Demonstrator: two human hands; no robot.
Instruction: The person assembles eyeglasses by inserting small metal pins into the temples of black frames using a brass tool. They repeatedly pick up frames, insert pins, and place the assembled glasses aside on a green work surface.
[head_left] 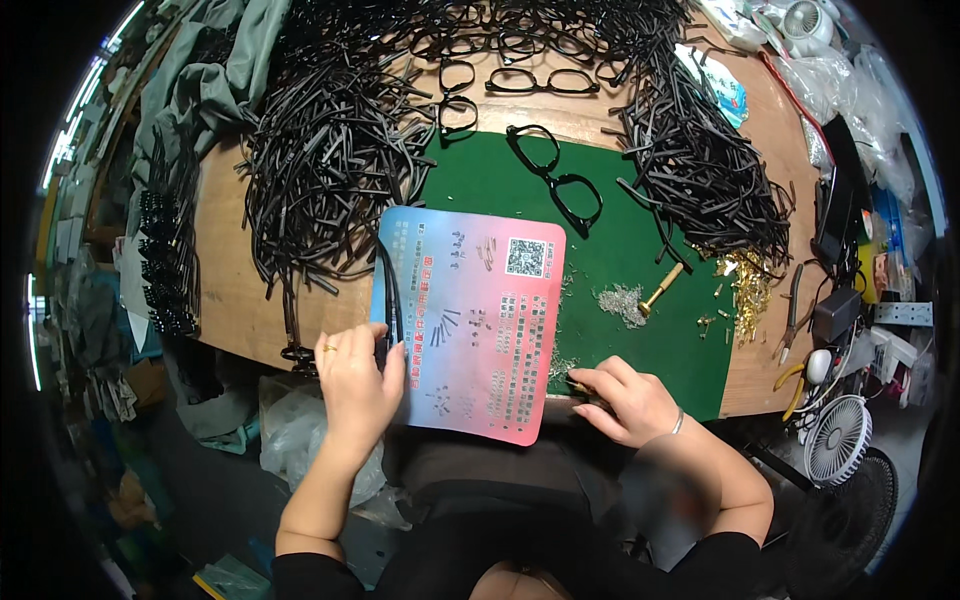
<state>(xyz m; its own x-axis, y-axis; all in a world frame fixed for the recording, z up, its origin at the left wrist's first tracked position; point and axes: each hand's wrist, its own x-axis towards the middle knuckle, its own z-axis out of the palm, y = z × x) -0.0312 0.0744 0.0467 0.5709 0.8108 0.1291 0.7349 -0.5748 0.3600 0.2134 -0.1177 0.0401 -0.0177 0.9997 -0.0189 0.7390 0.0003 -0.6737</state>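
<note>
My left hand point(352, 385) grips the near end of a thin black spectacle arm point(390, 290) that lies up the left edge of a pink and blue printed mat point(480, 320). My right hand point(625, 398) rests at the mat's lower right corner, fingertips pinched on a small brass-coloured part point(578, 387). Tiny screws and small parts are scattered over the mat. A black spectacle front point(553, 176) lies on the green mat point(650, 340) just beyond.
Heaps of black spectacle arms point(330, 150) cover the wooden table on the left and on the right point(705, 165); more spectacle fronts point(540, 82) lie at the back. A brass-handled tool point(660, 290), a screw pile point(622, 300), brass hinges point(748, 290), pliers point(793, 310) and a small fan point(838, 438) sit right.
</note>
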